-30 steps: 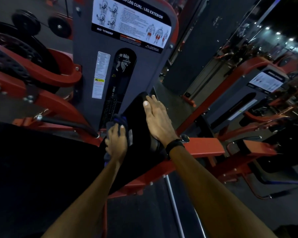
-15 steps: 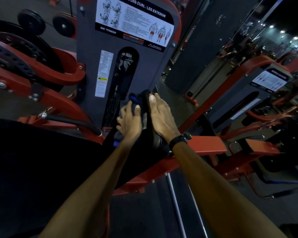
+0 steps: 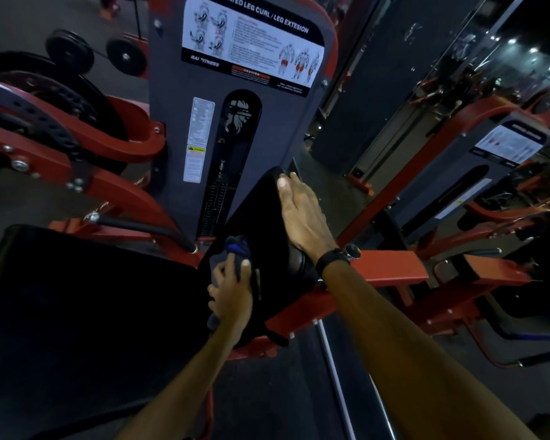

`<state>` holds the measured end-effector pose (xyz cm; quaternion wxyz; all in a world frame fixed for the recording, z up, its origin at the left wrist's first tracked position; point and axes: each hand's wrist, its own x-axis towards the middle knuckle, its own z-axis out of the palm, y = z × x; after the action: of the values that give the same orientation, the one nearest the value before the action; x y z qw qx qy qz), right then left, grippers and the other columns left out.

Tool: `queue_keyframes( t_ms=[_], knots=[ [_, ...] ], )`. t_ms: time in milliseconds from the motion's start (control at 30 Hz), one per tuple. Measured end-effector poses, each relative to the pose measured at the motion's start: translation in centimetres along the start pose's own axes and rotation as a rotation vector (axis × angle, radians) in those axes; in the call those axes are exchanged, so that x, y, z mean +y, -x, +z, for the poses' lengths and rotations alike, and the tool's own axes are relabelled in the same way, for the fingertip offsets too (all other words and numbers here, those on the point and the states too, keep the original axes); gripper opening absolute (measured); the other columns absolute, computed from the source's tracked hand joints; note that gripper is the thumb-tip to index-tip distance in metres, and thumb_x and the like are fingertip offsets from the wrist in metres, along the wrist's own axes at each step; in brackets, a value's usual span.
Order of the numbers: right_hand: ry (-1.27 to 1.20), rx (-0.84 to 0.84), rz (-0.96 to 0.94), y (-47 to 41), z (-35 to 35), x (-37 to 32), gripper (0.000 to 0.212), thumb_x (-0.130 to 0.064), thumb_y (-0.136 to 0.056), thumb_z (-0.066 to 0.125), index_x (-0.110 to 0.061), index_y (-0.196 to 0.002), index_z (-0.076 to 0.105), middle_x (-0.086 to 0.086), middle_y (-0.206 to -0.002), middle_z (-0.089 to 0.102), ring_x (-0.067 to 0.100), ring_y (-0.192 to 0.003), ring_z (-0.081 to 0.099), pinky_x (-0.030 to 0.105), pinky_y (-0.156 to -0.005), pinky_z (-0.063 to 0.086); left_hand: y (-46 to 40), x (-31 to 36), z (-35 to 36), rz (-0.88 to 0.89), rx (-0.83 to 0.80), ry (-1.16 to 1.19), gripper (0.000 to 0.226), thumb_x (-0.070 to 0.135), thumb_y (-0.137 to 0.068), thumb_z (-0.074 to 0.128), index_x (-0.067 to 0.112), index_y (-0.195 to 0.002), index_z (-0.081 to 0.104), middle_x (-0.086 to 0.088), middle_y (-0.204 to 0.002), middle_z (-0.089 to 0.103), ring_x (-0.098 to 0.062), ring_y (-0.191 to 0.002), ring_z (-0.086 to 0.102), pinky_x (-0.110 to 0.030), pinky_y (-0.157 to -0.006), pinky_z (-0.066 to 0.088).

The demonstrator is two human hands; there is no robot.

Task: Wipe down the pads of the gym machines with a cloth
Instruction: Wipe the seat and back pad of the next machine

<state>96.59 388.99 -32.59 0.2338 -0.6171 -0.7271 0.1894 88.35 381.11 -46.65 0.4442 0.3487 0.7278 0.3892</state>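
- The cloth (image 3: 237,254) (dark, blue-edged) is grasped in the curled fingers of the left hand (image 3: 232,292) and pressed against the lower face of the upright black pad (image 3: 258,214).
- Half a second earlier it was held near the pad's top edge; a downward stroke is inferred.
- The right hand (image 3: 302,214) remains flat along the pad's right edge, fingers straight, steadying it.
- This face appears nearly covered; the large seat pad (image 3: 77,296) is judged still pending.
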Motion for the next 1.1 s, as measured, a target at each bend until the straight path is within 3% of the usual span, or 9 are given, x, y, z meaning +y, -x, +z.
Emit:
queue_keyframes(
  t_ms=[133, 267, 367, 467, 633, 733, 833, 967, 1100],
  knots=[
    [-0.054, 0.004, 0.01, -0.1, -0.1, 0.0, 0.06, -0.057, -0.106, 0.016, -0.027, -0.153, 0.038, -0.002, -0.164, 0.028, 0.017, -0.153, 0.018, 0.048, -0.124, 0.015, 1.2, 7.5, -0.2, 0.267, 0.068, 0.003, 0.052, 0.053, -0.103, 0.037, 0.037, -0.152, 0.035, 0.004, -0.157, 0.029, -0.03, -0.138, 0.03, -0.046, -0.112, 0.023],
    [-0.159, 0.059, 0.012, -0.3, 0.2, -0.2, 0.067, -0.065, -0.101, 0.014, -0.025, -0.136, 0.053, 0.002, -0.14, 0.057, 0.02, -0.133, 0.048, 0.049, -0.112, 0.038, -2.8, 12.0, 0.0, 0.362, 0.089, -0.026, 0.049, 0.046, -0.104, 0.036, 0.04, -0.152, 0.032, 0.01, -0.158, 0.026, -0.028, -0.137, 0.03, -0.045, -0.111, 0.022],
    [-0.109, 0.033, -0.009, -0.6, 0.0, -0.2, 0.066, -0.06, -0.104, 0.016, -0.021, -0.151, 0.039, 0.003, -0.156, 0.041, 0.02, -0.146, 0.032, 0.036, -0.119, 0.023, -7.1, 10.5, -0.1, 0.241, 0.06, 0.03, 0.05, 0.052, -0.105, 0.028, 0.038, -0.153, 0.031, 0.008, -0.158, 0.028, -0.034, -0.14, 0.03, -0.048, -0.113, 0.022],
    [-0.079, 0.023, -0.016, -0.6, -0.2, 0.5, 0.064, -0.055, -0.106, 0.017, -0.019, -0.155, 0.034, 0.004, -0.161, 0.034, 0.018, -0.149, 0.026, 0.026, -0.11, 0.017, -8.5, 6.5, 0.4, 0.07, 0.026, 0.019, 0.051, 0.051, -0.106, 0.024, 0.036, -0.155, 0.029, 0.002, -0.161, 0.025, -0.039, -0.142, 0.027, -0.05, -0.115, 0.02],
    [-0.119, 0.037, -0.039, -0.8, 0.1, 0.6, 0.074, -0.066, -0.1, 0.013, -0.018, -0.148, 0.041, 0.005, -0.152, 0.046, 0.02, -0.142, 0.038, 0.042, -0.119, 0.029, -2.1, -0.3, 1.2, 0.226, 0.051, -0.122, 0.067, 0.047, -0.096, 0.013, 0.016, -0.143, 0.049, -0.011, -0.154, 0.037, -0.044, -0.132, 0.04, -0.057, -0.103, 0.037],
    [-0.189, 0.0, 0.005, -0.4, -0.1, 0.8, 0.067, -0.06, -0.104, 0.017, -0.022, -0.16, 0.017, 0.002, -0.164, 0.026, 0.019, -0.152, 0.02, 0.023, -0.114, 0.008, 2.5, -0.1, 1.0, 0.373, 0.127, -0.068, 0.067, 0.049, -0.093, 0.02, 0.011, -0.13, 0.061, -0.014, -0.147, 0.046, -0.045, -0.12, 0.048, -0.062, -0.093, 0.043],
    [-0.319, 0.023, 0.009, 0.2, -0.3, 0.8, 0.063, -0.052, -0.106, 0.018, -0.025, -0.162, 0.005, -0.002, -0.167, 0.014, 0.015, -0.153, 0.013, -0.002, -0.1, -0.006, 3.9, 3.8, 0.3, 0.52, 0.179, -0.057, 0.066, 0.053, -0.093, 0.023, 0.019, -0.136, 0.059, -0.009, -0.151, 0.043, -0.039, -0.125, 0.044, -0.057, -0.101, 0.038],
    [-0.574, 0.164, 0.04, 0.3, -0.9, 0.8, 0.063, -0.054, -0.105, 0.022, -0.031, -0.161, 0.003, 0.006, -0.165, 0.023, 0.021, -0.151, 0.024, 0.03, -0.121, 0.018, 2.0, 9.1, -0.2, 0.605, 0.071, -0.124, 0.062, 0.063, -0.092, 0.026, 0.042, -0.148, 0.04, 0.005, -0.162, 0.021, -0.032, -0.138, 0.026, -0.055, -0.111, 0.025],
    [-0.659, 0.237, 0.016, 1.1, -1.1, 0.9, 0.059, -0.042, -0.109, 0.026, -0.029, -0.161, 0.003, 0.004, -0.164, 0.027, 0.006, -0.144, 0.031, 0.015, -0.111, 0.029, -1.6, 12.0, -0.3, 0.521, 0.015, -0.234, 0.049, 0.053, -0.099, 0.044, 0.053, -0.147, 0.034, 0.01, -0.162, 0.011, -0.037, -0.141, 0.022, -0.06, -0.112, 0.022]
  ],
)
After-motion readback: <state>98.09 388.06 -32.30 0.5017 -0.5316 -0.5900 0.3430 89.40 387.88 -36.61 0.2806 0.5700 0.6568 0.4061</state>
